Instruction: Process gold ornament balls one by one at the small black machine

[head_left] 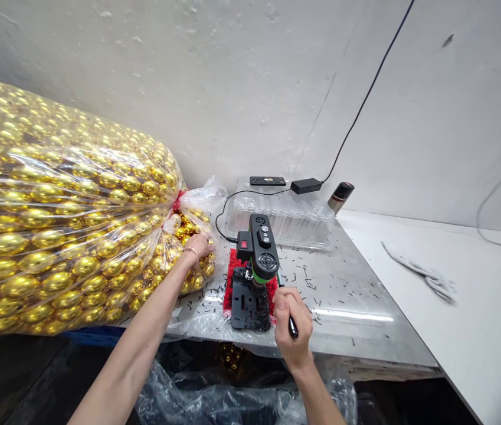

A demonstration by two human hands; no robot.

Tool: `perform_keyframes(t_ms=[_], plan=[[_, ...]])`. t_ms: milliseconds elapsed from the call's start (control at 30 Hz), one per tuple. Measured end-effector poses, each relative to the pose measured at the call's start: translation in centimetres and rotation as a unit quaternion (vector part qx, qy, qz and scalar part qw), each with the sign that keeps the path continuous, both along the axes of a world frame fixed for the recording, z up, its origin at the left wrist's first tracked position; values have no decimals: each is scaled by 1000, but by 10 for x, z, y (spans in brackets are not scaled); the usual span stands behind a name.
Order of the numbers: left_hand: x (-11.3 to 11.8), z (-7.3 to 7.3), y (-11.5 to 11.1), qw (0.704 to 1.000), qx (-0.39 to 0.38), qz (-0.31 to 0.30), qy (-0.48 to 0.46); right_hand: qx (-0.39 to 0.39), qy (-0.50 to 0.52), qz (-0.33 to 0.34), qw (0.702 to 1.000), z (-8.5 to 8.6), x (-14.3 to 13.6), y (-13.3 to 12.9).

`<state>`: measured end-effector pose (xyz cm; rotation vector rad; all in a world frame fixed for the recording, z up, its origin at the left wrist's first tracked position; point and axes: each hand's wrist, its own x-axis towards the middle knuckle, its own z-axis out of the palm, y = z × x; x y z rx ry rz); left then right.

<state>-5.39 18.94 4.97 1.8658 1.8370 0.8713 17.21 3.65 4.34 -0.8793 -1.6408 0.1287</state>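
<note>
My left hand (199,245) reaches into the opening of a large clear plastic bag (208,195) at the left. Its fingertips are hidden among shiny gold balls (186,227), so I cannot see whether it grips one. My right hand (294,321) is wrapped around the black lever handle (293,328) of a small bench drill press (264,251). The drill press stands in the middle of the table, its slotted black base plate (250,301) on a red mat (272,289). Under the drill head, the bit is hidden.
Black shavings litter the metal tabletop (351,295). Behind the drill press lie a clear plastic tray (281,218), a power adapter (307,186) and a dark flat box (268,180). A spray can (341,196) leans nearby; white gloves (427,274) lie right. Below hangs a plastic bag (215,395).
</note>
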Motion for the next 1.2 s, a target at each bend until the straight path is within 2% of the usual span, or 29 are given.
perform_keyframes(t_ms=[67,133,167,200,267,367,433,500,600,700,800,933,1000,1100,1133,1200], plan=[[-11,5,-11,998,-40,23,-44,0,3,-2,1000,0,0,0],[-19,11,-33,975,-73,32,-207,-2,7,-5,1000,-1,-1,0],[-21,14,-47,942,-89,32,-321,-3,9,-6,1000,-2,-1,-1],[-22,16,-61,897,-105,33,-429,-3,10,-6,1000,-2,-1,-1],[-20,16,-89,804,-140,45,-576,-3,7,-6,1000,-2,0,-1],[-10,4,-119,707,-183,69,-680,0,-3,-5,1000,-2,1,-1],[0,-8,-129,675,-202,70,-706,1,-7,-7,1000,-2,1,-1],[9,-21,-133,671,-216,62,-706,-3,-10,-10,1000,-1,2,-2],[23,-38,-133,688,-227,59,-687,-7,-12,-15,1000,0,2,-2],[34,-51,-132,699,-229,77,-673,-7,-15,-16,1000,0,2,-2],[44,-60,-131,711,-222,56,-665,-6,-22,-16,1000,2,3,-2],[54,-64,-129,748,-230,37,-621,-9,-28,-17,999,5,3,-2],[58,-62,-128,741,-251,41,-621,-9,-31,-19,999,6,3,-2],[63,-57,-125,712,-283,63,-640,-4,-41,-22,999,8,3,-2],[65,-57,-124,713,-284,69,-638,-3,-45,-21,999,8,3,-2],[69,-59,-122,739,-266,75,-614,1,-50,-15,999,8,4,-2]])
